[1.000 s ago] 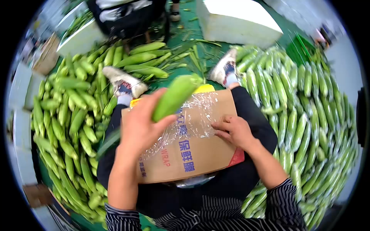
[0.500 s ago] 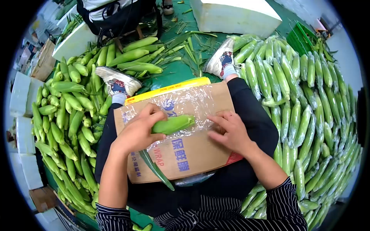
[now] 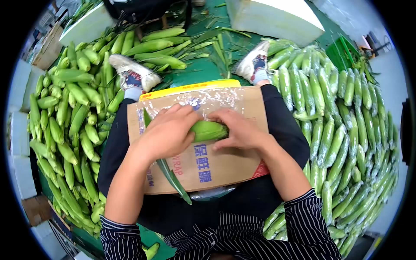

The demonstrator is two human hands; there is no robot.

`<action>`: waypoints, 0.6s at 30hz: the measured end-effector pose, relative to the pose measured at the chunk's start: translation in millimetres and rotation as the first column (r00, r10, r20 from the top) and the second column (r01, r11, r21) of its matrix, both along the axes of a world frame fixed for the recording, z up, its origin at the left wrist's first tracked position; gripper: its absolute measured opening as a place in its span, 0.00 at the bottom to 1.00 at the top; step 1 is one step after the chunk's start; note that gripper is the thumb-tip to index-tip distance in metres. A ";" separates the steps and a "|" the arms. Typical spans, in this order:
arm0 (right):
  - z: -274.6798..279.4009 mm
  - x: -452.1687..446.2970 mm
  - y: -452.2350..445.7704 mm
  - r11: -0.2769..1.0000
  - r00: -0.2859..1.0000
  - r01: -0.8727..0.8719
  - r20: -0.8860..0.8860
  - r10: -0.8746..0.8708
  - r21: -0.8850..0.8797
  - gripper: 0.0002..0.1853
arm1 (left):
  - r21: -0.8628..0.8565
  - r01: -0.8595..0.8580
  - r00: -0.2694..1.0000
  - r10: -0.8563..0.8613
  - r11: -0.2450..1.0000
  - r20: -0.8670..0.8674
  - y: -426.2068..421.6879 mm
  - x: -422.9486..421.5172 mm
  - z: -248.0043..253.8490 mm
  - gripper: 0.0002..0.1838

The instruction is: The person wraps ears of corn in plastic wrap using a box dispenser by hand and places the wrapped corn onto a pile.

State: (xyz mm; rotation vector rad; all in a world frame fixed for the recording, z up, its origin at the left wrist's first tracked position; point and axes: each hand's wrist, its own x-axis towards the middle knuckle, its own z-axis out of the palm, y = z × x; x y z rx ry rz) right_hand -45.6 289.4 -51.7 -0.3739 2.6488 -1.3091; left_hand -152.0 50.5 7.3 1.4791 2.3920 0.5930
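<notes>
The ear (image 3: 209,131) lies on the board (image 3: 234,167), between the two hands and under the fingers. Its long axis runs nearly level from left to right, across the person's lap, roughly in line with the row between the hands. The left hand (image 3: 171,128) lies palm down over the left part of the ear, fingers curled over it in a grasp. The right hand (image 3: 237,128) is at the opposite end: its fingers arch along the far side and its thumb sits on the near side, bracketing the blunt tip. Both hands are therefore close to the ear; the left covers more of it.

Clear film (image 3: 229,102) lies on the far part of the board, beyond the ear. A yellow strip (image 3: 190,89) shows along the board's far edge. A long leaf (image 3: 173,180) extends from below the left hand past the near edge of the board. Bare ears (image 3: 73,117) are heaped on the left; wrapped ears (image 3: 333,143) are stacked on the right.

Hidden or unclear: the left end of the ear is concealed by the left hand — whether the leaf is attached there cannot be told. The right fingertips are partly turned from view; whether they grip the ear, pinch film or only rest cannot be determined. The film's near edge is hard to trace — glare and transparency mask it.
</notes>
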 end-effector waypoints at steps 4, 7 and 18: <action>-7.1 3.1 -3.6 0.995 0.996 0.092 -0.024 -0.092 0.035 0.35 | -0.020 -0.058 0.998 0.058 0.998 -0.007 14.3 18.6 -1.9 0.24; -11.2 2.1 0.3 0.995 0.993 0.104 -0.052 -0.104 -0.004 0.33 | 0.024 -0.204 0.979 0.204 0.979 0.013 20.2 30.2 -8.3 0.20; -31.1 13.9 12.1 0.995 0.980 0.095 -0.180 -0.090 0.022 0.26 | 0.209 -0.224 0.959 0.177 0.952 0.223 21.8 35.5 -21.3 0.09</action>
